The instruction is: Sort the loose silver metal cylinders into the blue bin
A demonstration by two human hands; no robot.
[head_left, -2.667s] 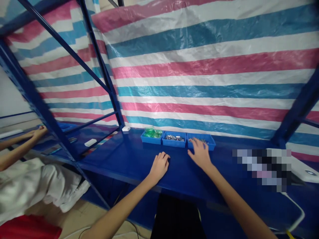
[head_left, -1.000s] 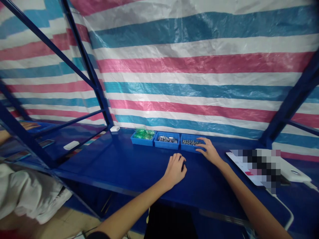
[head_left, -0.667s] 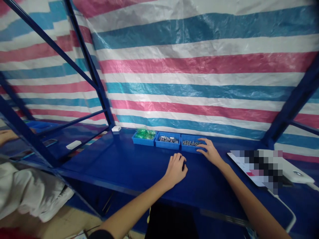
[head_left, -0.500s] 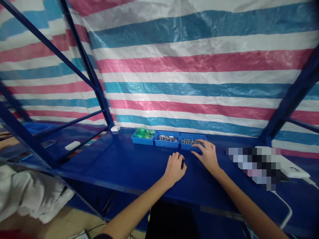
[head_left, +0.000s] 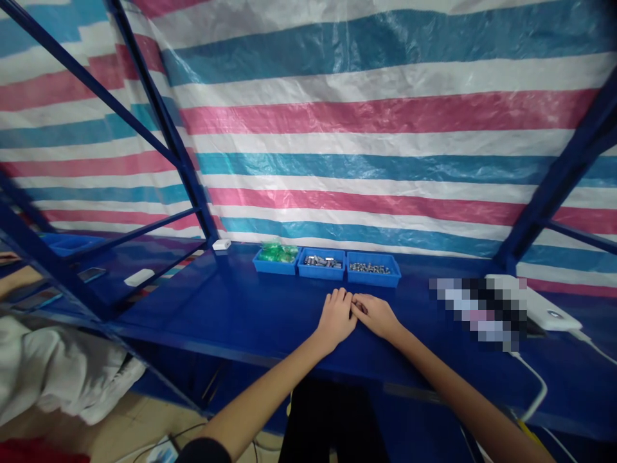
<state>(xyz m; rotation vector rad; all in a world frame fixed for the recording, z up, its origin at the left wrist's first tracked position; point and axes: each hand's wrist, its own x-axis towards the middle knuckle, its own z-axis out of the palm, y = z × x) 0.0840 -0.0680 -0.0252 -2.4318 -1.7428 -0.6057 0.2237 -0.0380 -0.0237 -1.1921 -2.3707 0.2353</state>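
My left hand (head_left: 336, 316) rests on the blue bench (head_left: 241, 308) with its fingers curled under. My right hand (head_left: 376, 315) lies beside it, fingers drawn together, and its tips touch the left fingertips. Whatever sits between the fingers is too small to make out. Behind the hands stand three small blue trays in a row. The left tray (head_left: 276, 258) holds green pieces. The middle tray (head_left: 321, 264) and the right tray (head_left: 373, 269) hold small metal parts.
A white device (head_left: 549, 313) with a cable and a blurred flat item (head_left: 475, 307) lie at the right. A small white box (head_left: 222, 244) sits by the blue frame post (head_left: 190, 180). Another person's arm (head_left: 17, 281) and white clothing (head_left: 53, 373) are at the left.
My right hand has pulled back from the right tray and come down against my left hand's fingertips. My left hand has stayed where it was.
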